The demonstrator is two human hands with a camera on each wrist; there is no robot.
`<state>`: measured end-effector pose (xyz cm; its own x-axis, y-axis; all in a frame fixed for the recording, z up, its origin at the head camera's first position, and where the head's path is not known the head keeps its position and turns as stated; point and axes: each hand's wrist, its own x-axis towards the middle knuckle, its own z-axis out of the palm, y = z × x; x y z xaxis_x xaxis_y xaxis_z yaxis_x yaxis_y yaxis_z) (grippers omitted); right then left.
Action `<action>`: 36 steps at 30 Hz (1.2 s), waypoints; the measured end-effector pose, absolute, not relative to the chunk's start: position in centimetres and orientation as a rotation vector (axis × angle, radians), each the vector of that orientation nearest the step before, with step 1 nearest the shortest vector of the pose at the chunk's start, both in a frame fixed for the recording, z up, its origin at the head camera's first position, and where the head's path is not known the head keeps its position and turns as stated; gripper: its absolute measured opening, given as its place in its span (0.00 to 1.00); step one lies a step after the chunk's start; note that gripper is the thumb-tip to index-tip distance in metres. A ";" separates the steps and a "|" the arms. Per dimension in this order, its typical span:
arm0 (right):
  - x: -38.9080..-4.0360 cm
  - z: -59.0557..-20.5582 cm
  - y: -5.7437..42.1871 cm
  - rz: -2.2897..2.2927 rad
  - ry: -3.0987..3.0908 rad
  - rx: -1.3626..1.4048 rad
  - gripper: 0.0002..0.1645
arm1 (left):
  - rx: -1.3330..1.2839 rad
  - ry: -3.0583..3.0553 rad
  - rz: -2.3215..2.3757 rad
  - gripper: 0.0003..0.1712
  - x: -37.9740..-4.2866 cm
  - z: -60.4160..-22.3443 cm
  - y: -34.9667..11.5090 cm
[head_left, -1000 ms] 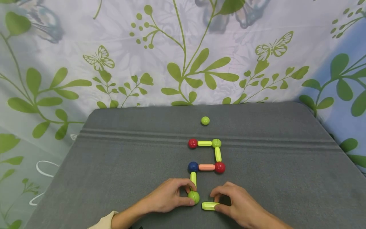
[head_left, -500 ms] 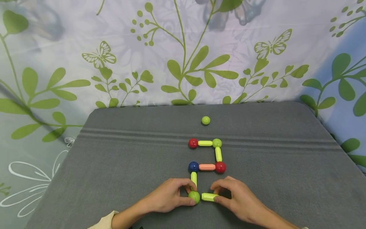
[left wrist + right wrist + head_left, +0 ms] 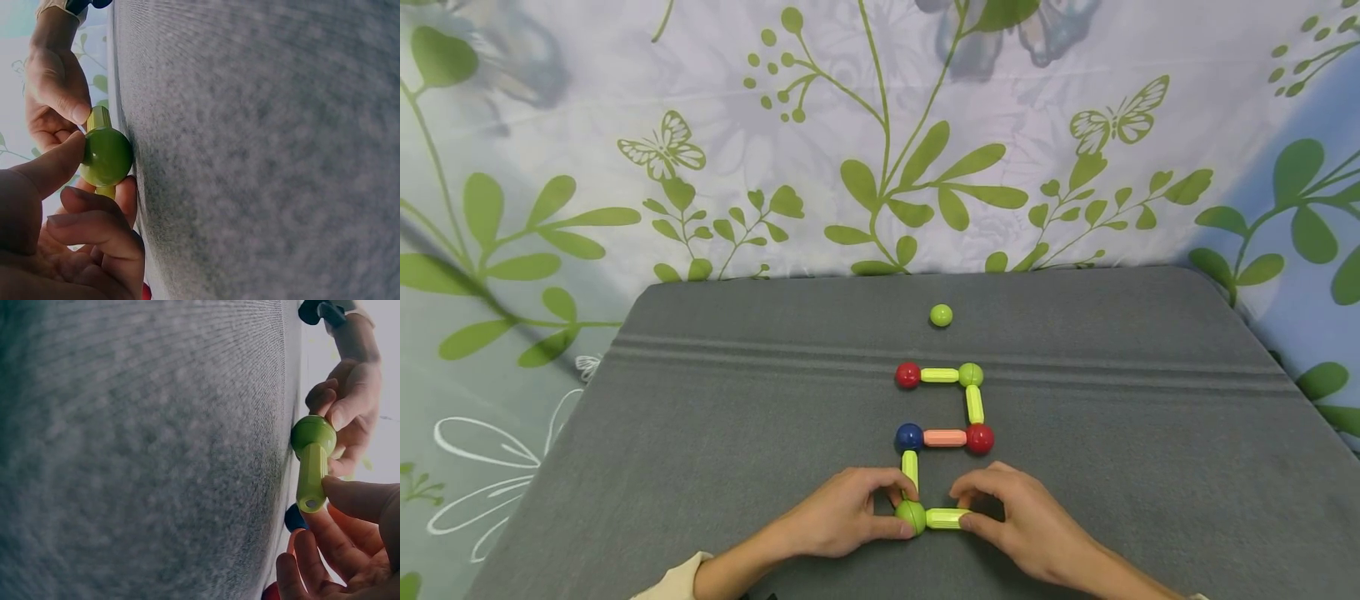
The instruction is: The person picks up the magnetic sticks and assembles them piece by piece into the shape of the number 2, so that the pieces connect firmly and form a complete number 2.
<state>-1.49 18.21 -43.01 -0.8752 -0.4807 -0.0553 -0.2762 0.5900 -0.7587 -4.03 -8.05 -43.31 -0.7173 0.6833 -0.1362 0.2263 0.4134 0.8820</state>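
My left hand (image 3: 850,515) pinches a green ball (image 3: 912,517) between thumb and fingers at the near end of a chain of balls and rods. A yellow-green rod (image 3: 946,519) runs right from that ball, its inner end meeting it. My right hand (image 3: 1026,521) grips this rod's outer end with thumb and fingers; the right wrist view shows a small metal tip on its free end. Another yellow-green rod (image 3: 910,469) joins the held ball to a blue ball (image 3: 909,437). From there an orange rod (image 3: 945,438) leads to a red ball (image 3: 980,439).
The chain continues up a yellow-green rod (image 3: 974,404) to a second green ball (image 3: 971,375), then left along a rod (image 3: 939,376) to another red ball (image 3: 907,375). A loose green ball (image 3: 941,315) lies farther back on the grey cloth-covered table (image 3: 737,417). A patterned curtain (image 3: 760,150) hangs behind.
My right hand has moved the rod slightly away from me and then left, closing the gap to the green ball. My left hand has kept its place on the ball.
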 end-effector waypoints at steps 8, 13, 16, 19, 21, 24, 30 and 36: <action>-1.8 -42.3 18.2 -1.145 2.549 -0.608 0.11 | 0.767 2.179 1.255 0.13 -4.3 -42.7 -8.1; -1.8 -42.2 18.3 -1.147 2.562 -0.642 0.10 | 0.753 2.169 1.250 0.13 -4.4 -42.4 -7.9; -1.9 -42.1 18.4 -1.148 2.561 -0.649 0.10 | 0.748 2.166 1.251 0.13 -4.5 -42.3 -7.9; -2.0 -42.0 18.4 -1.139 2.555 -0.633 0.11 | 0.744 2.163 1.254 0.13 -4.5 -42.2 -7.9; -2.0 -41.9 18.4 -1.136 2.554 -0.634 0.11 | 0.741 2.160 1.255 0.13 -4.5 -42.1 -7.9; -2.0 -42.0 18.4 -1.136 2.556 -0.638 0.11 | 0.738 2.155 1.256 0.13 -4.5 -42.1 -7.9; -1.9 -42.0 18.4 -1.130 2.566 -0.643 0.11 | 0.738 2.153 1.258 0.13 -4.5 -42.2 -7.9; -2.2 -41.6 18.9 -1.145 2.616 -0.655 0.10 | 0.751 2.169 1.262 0.13 -4.4 -42.3 -7.9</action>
